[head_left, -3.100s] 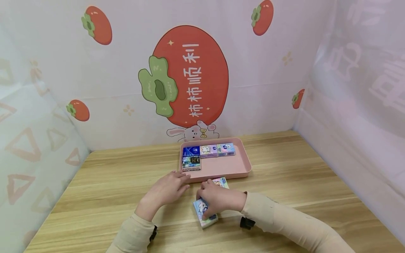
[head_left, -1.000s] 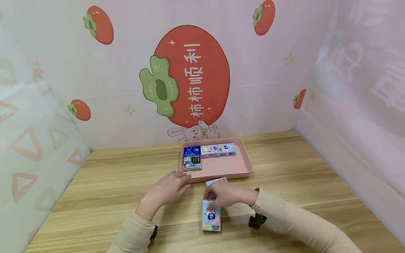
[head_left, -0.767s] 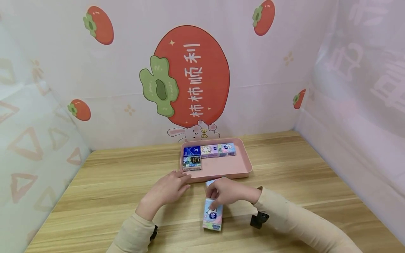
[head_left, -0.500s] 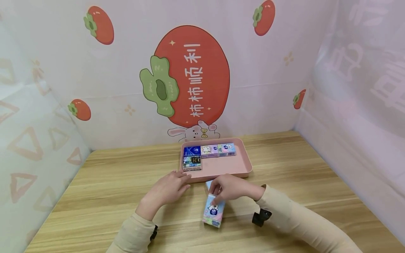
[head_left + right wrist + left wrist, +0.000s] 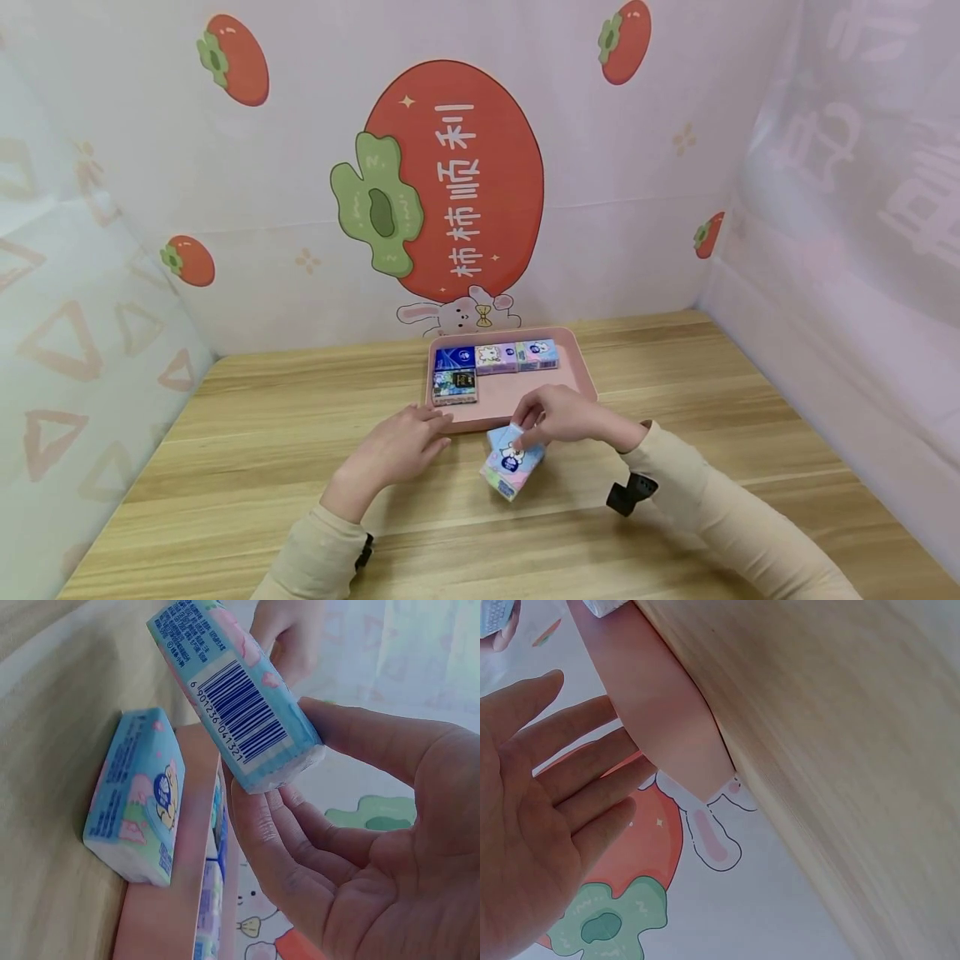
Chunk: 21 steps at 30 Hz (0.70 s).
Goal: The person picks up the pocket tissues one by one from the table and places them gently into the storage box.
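Note:
My right hand [image 5: 566, 417] pinches a pastel blue tissue pack [image 5: 513, 462] by its upper end, thumb on one face and fingers on the other. The right wrist view shows the barcode side of this pack [image 5: 236, 697], tilted above the table. Behind it, another pastel tissue pack [image 5: 139, 799] lies on the wood against the pink tray; in the head view it is mostly covered. My left hand [image 5: 393, 446] holds nothing; its fairly straight fingers touch the front left rim of the pink tray [image 5: 536, 400], as the left wrist view also shows.
Inside the tray, a blue tissue pack [image 5: 453, 358], a purple one [image 5: 495, 358] and a light blue one [image 5: 536, 354] form the back row. A dark floral pack [image 5: 454, 387] lies before the blue one. Behind the table [image 5: 300, 375] hangs a printed cloth [image 5: 285, 167].
My right hand has lifted the pastel pack from the table and carried it towards the tray, turning it clockwise. The left hand stays at the tray rim.

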{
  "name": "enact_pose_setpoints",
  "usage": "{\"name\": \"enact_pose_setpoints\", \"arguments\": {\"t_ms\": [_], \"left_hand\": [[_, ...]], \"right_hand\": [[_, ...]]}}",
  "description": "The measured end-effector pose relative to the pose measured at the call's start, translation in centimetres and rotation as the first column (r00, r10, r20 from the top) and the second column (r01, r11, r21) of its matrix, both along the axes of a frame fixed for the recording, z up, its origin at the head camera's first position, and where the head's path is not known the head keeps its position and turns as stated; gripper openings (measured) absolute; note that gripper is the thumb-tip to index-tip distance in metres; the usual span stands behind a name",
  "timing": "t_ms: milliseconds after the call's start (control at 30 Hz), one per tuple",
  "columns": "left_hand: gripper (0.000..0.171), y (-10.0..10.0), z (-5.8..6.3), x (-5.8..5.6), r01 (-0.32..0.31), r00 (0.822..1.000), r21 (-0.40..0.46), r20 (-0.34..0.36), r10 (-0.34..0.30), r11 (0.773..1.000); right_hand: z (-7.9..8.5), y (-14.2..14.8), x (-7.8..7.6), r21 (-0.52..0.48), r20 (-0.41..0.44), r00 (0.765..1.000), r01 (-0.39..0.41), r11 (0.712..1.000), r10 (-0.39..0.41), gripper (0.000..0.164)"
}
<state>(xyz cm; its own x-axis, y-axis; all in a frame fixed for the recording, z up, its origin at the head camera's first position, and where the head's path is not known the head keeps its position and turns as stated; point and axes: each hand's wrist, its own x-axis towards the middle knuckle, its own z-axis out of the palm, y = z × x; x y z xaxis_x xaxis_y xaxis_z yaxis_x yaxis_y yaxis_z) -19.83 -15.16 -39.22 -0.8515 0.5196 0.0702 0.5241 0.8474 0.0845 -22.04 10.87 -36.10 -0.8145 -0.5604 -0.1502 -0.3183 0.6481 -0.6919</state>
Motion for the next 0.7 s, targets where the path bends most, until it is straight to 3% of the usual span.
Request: {"name": "enact_pose_setpoints", "arguments": {"t_ms": [200,700], "left_hand": [[0.039,0.0,0.0,0.0,-0.009,1.0,-0.006,0.001,0.009,1.0],[0.038,-0.1,-0.1,0.0,0.007,1.0,0.004,-0.013,-0.007,1.0]], "right_hand": [[0.0,0.4,-0.7,-0.034,0.049,0.998,0.037,0.999,-0.036,0.028],[0.1,0.8,-2.3,-0.042,0.047,0.994,0.098,0.994,-0.096,0.03]]}}
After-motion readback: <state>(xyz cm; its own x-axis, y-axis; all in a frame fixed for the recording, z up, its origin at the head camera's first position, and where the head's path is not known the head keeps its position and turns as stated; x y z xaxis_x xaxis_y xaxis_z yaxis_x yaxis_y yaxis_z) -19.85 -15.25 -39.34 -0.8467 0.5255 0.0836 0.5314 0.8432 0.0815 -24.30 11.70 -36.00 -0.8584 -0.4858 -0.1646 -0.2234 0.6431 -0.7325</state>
